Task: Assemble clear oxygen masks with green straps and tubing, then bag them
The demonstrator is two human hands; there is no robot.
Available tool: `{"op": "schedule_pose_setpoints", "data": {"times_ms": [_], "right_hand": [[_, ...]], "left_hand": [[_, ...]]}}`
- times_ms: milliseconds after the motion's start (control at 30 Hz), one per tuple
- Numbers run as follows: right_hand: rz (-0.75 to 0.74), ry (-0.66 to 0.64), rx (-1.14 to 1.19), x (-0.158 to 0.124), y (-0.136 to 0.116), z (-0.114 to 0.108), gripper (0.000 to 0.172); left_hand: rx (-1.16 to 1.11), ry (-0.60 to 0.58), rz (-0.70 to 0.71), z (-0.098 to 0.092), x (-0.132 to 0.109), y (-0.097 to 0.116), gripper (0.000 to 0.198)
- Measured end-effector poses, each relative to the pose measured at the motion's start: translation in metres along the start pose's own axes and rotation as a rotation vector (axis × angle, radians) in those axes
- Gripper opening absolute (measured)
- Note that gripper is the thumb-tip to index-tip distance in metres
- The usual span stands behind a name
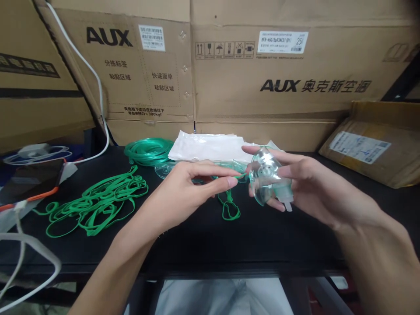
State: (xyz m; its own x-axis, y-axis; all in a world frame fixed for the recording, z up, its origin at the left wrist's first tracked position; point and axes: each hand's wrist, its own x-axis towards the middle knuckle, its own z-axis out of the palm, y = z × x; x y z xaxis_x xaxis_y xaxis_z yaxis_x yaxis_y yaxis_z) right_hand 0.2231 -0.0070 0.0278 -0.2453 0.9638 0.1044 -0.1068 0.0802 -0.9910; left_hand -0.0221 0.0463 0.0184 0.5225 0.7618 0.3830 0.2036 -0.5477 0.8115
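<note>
My right hand [298,175] is closed around a clear oxygen mask [262,175], its fingers behind and its thumb in front. The mask's pale green connector points downward. Between the thumb and fingertips of my left hand [200,179] is pinched a green elastic strap [231,210], which runs to the mask's left edge and hangs below in a loop. Behind my left hand lie more clear masks [162,169], partly hidden by it. Left of my forearm a tangled heap of green straps [98,201] rests on the black table [203,245].
A coil of green tubing [147,151] and white plastic packets [206,146] sit at the back. Large cardboard boxes [229,100] wall the rear. A smaller taped carton [370,153] stands right. At left are a phone [31,181] and white cables [101,100].
</note>
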Motion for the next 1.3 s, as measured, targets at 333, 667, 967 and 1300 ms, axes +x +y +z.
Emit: {"op": "schedule_pose_setpoints", "data": {"times_ms": [333,667,967,1300], "right_hand": [[0.01,-0.044,0.021,0.0006,-0.0026,0.0032,0.064],[-0.024,-0.106,0.009,0.0,-0.0009,0.0024,0.053],[-0.035,-0.132,0.022,-0.0022,-0.0034,0.0035,0.048],[-0.019,-0.138,0.054,-0.003,-0.0036,0.0066,0.049]], "left_hand": [[-0.023,-0.102,0.081,-0.0011,-0.0021,0.0045,0.015],[-0.068,-0.114,0.071,-0.0004,-0.0032,0.0051,0.018],[-0.162,-0.118,0.047,-0.0003,-0.0044,0.0062,0.014],[-0.143,-0.133,0.069,0.0016,-0.0035,0.006,0.019]]}}
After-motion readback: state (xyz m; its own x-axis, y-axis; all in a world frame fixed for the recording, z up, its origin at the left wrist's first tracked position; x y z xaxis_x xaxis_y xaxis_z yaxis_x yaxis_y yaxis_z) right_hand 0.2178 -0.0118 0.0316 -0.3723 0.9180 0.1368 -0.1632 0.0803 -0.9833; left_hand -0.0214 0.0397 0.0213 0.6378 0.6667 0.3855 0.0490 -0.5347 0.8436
